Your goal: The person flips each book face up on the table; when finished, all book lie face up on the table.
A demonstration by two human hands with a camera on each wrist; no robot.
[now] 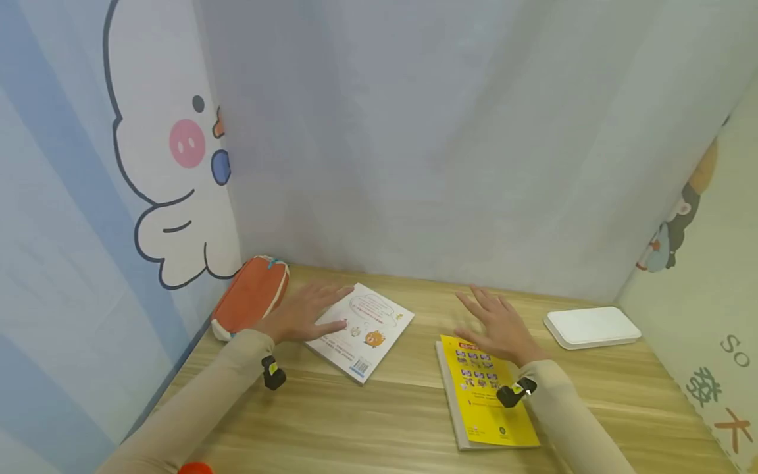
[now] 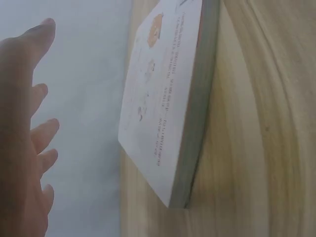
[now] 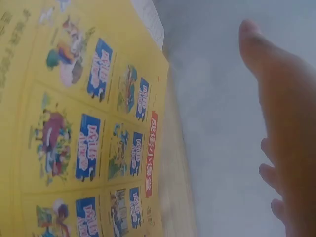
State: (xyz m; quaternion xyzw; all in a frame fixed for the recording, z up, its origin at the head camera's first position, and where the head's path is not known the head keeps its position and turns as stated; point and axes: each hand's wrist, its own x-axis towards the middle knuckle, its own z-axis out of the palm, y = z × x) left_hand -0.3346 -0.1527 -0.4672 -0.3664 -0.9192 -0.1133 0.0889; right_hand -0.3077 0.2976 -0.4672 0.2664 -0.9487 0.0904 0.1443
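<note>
A white book lies flat on the wooden desk, left of centre. My left hand hovers over its left edge with fingers spread and straight, holding nothing. In the left wrist view the white book shows its cover and spine, and the left hand is apart from it. A yellow book lies right of centre. My right hand is spread flat above its far end, empty. In the right wrist view the yellow book fills the left side and the right hand is lifted off it.
An orange pencil case lies by the left wall, close to my left hand. A white flat box sits at the back right. Patterned walls close the desk on three sides. A small red object shows at the bottom edge.
</note>
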